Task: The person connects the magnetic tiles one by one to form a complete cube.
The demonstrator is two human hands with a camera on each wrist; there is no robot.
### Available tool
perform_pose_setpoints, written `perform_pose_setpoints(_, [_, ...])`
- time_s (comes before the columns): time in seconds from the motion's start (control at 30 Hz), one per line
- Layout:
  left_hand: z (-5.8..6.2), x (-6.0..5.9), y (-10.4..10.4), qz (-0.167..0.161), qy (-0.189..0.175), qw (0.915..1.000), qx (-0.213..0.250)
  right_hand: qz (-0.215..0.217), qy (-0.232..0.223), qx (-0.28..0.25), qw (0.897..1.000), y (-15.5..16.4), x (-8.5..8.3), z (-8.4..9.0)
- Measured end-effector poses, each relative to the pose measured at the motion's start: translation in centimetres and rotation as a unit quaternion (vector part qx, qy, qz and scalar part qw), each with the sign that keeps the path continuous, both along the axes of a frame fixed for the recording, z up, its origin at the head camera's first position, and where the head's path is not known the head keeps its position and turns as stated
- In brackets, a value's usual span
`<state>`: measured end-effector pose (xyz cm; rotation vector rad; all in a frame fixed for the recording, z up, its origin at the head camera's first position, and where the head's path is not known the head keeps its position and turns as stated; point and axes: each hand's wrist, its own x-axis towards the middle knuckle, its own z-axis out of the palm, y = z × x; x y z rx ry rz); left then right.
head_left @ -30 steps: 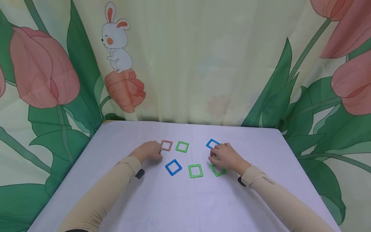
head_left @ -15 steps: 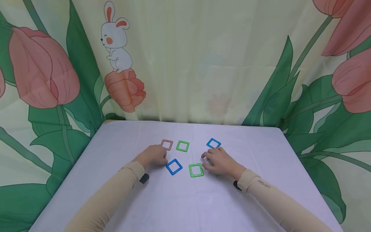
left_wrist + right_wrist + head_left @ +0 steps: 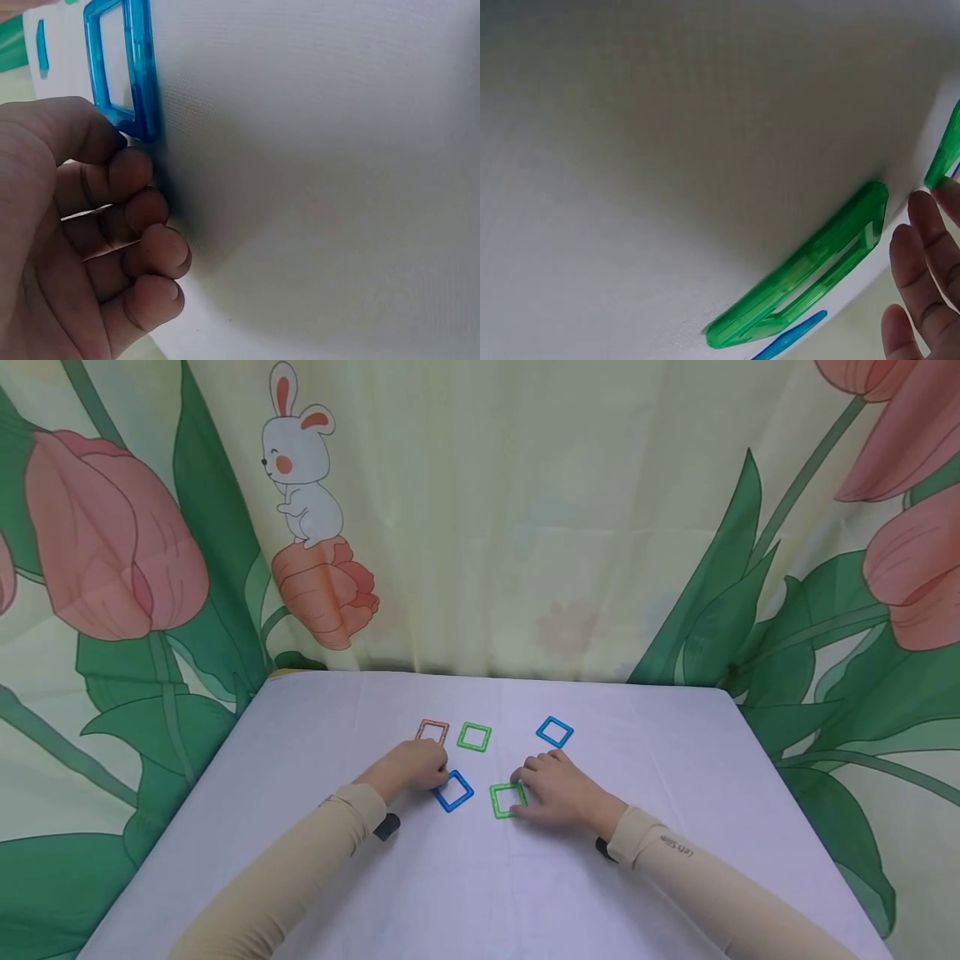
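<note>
Left hand at blue square; right hand at green square

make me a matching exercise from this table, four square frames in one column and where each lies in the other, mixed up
Things:
1. orange frame
2. near blue frame
3. far blue frame
4. near green frame

Places:
A. alone near the back of the table, right of centre
B. at the left hand's fingertips
C. at the right hand's fingers
D. just left of the far green frame

Pairs: 1-D, 2-B, 3-A, 4-C
</note>
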<state>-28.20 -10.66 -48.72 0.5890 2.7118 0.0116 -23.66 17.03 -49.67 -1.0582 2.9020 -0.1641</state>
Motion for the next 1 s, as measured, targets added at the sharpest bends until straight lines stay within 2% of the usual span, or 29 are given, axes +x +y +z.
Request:
perform_pose_setpoints(0.2, [0.0, 0.3, 0.2, 0.002, 0.001, 0.9999, 0.010, 0.015, 0.022, 0.007, 1.000, -0.2, 0.3, -0.2])
perform_pose_setpoints(0.57, [0.6, 1.0, 0.8, 0.020, 0.001, 0.9994, 0.029, 0.011, 0.016, 0.008, 1.000, -1.0, 0.6, 0.2])
perform_pose_setpoints(0.77, [0.3, 1.3, 1.0, 0.048, 0.008, 0.9975, 0.050, -0.002, 0.010, 0.000, 1.000, -1.3, 0.9, 0.2])
perform_pose_setpoints(1.0, [0.3, 2.0, 1.1, 0.099, 0.013, 0.9912, 0.087, -0.010, 0.008, 0.002, 1.000, -1.6, 1.0, 0.4])
